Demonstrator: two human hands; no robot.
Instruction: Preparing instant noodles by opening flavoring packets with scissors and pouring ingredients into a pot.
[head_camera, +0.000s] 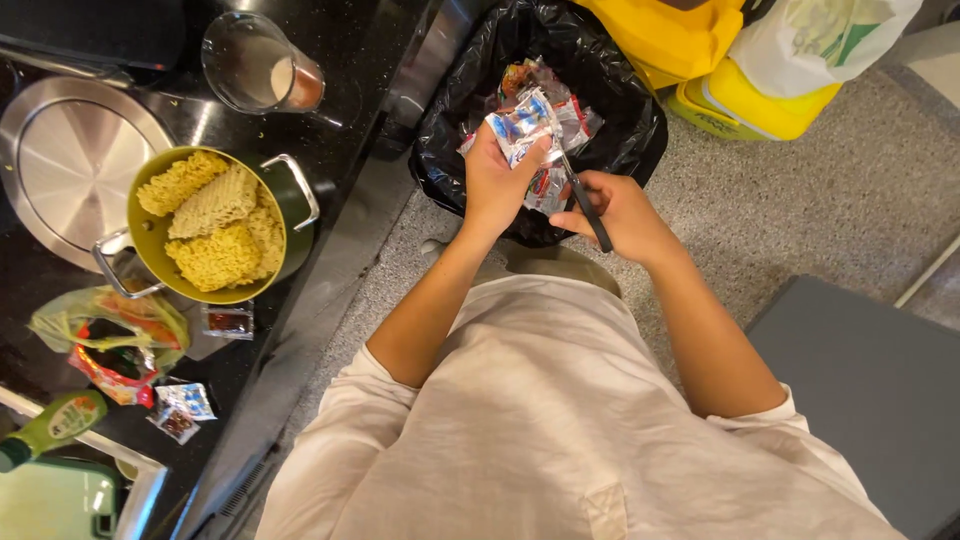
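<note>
Holding a small blue and white sachet (520, 125) pinched between thumb and fingers, the left hand (495, 180) hovers over a bin lined with a black bag (455, 110). The right hand (620, 210) is closed around the black handles of a pair of scissors (585, 200), whose blades point up to the lower edge of the sachet. Both hands are close together above the bin, which already contains crumpled wrappers (575, 115).

On the dark counter (345, 120) to the left, well apart from the hands, stands a green pot (285, 195) filled with dry yellow noodle blocks (215, 230). A steel lid (70, 160) lies beside the pot, and a glass (255, 65) stands beyond it. Nearer the counter's lower end are an empty noodle wrapper (110, 335), a few small sachets (185, 405) and a green bottle (50, 425). Yellow bags (690, 40) sit on the floor past the bin.
</note>
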